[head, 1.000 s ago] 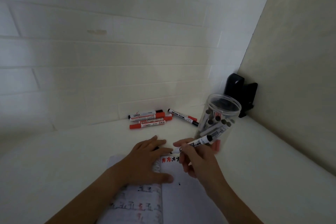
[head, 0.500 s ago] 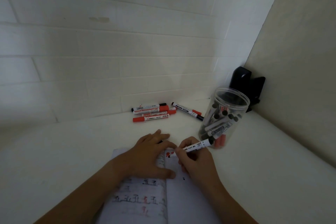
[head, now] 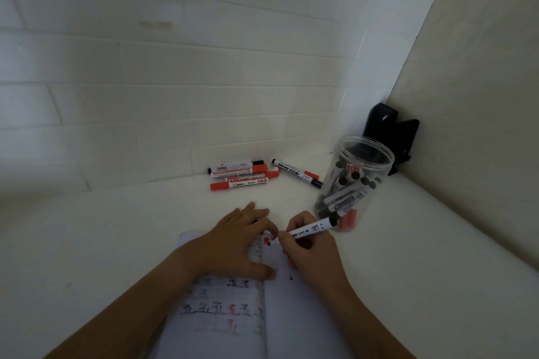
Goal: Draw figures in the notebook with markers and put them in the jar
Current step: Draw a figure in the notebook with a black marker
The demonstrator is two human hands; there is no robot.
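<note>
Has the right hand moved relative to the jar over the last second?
Yes. The right hand with its marker drew left, away from the jar, toward the left hand.

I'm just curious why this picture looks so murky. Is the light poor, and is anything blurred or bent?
Head view: dim, flat light with a grey cast and no hard shadows; the wall tiles bow towards the edges, a wide-angle effect; the notebook writing near the bottom is soft and unreadable; the jar and the marker in the right hand stay fairly sharp.
</note>
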